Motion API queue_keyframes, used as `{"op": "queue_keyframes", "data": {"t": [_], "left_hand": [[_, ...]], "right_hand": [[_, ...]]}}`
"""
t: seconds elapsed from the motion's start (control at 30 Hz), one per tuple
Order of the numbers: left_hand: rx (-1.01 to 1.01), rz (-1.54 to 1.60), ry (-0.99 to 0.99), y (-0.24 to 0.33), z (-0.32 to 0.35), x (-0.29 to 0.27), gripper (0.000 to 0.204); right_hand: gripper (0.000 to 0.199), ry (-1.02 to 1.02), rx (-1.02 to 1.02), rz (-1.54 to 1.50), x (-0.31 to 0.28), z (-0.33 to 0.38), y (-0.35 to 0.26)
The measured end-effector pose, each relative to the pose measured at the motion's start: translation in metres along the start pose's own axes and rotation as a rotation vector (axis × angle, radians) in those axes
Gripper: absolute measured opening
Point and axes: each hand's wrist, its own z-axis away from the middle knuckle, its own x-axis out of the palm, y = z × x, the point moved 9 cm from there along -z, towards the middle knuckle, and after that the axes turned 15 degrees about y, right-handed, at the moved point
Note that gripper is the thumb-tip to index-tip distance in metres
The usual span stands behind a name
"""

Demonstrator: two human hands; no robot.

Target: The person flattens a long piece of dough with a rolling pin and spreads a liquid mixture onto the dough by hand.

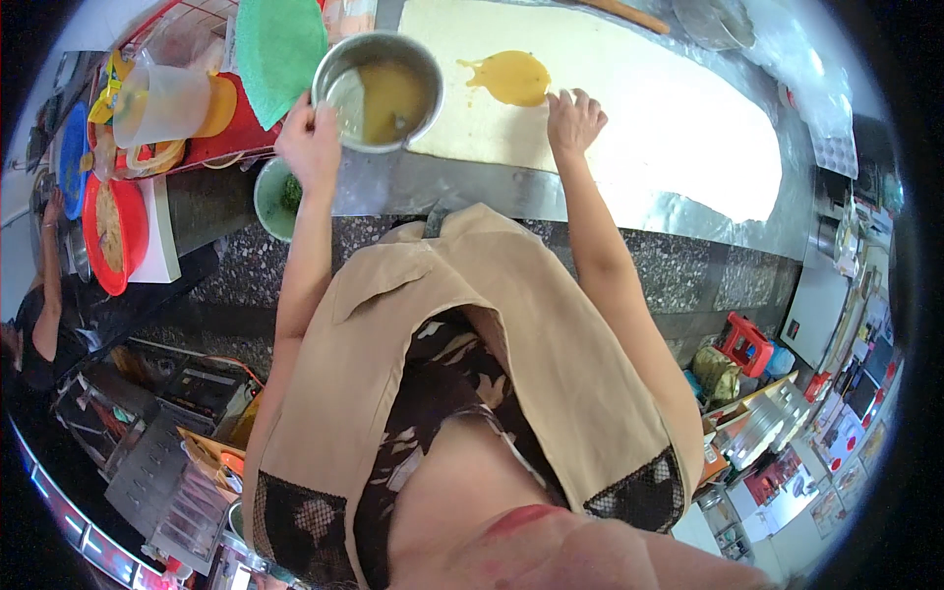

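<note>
My left hand (310, 141) grips the rim of a round metal pot (379, 88) holding yellow-brown liquid, lifted over the edge of a sheet of pale rolled dough (639, 118). A puddle of the same orange-yellow liquid (511, 77) lies on the dough. My right hand (573, 120) rests flat on the dough just right of and below the puddle, fingers spread, holding nothing. The dough lies on a shiny metal work surface (462, 187).
A green round lid (280, 44), a clear plastic jug (162, 98), a red basket (113, 231) and a small bowl of chopped greens (278, 197) sit at the left. A wooden rolling pin (629, 15) lies at the top. Another person's arm (47, 265) shows at far left.
</note>
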Motion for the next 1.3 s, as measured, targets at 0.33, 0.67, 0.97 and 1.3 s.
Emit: {"op": "queue_keyframes", "data": {"t": [0.33,0.67,0.97,1.3], "left_hand": [[-0.283,-0.095,0.006,-0.065,0.084,-0.096,0.020],[-0.323,-0.154,0.020,-0.104,0.124,-0.093,0.019],[-0.454,-0.080,0.001,-0.132,0.139,-0.100,0.026],[-0.581,-0.185,0.120,-0.137,0.141,-0.086,0.045]], "right_hand": [[0.063,-0.163,0.020,-0.103,0.038,0.037,-0.019],[0.068,-0.273,-0.030,-0.175,0.067,0.030,-0.122],[0.085,-0.246,-0.330,-0.080,0.065,0.047,-0.127],[0.086,-0.195,0.195,0.168,0.043,0.024,0.094]]}}
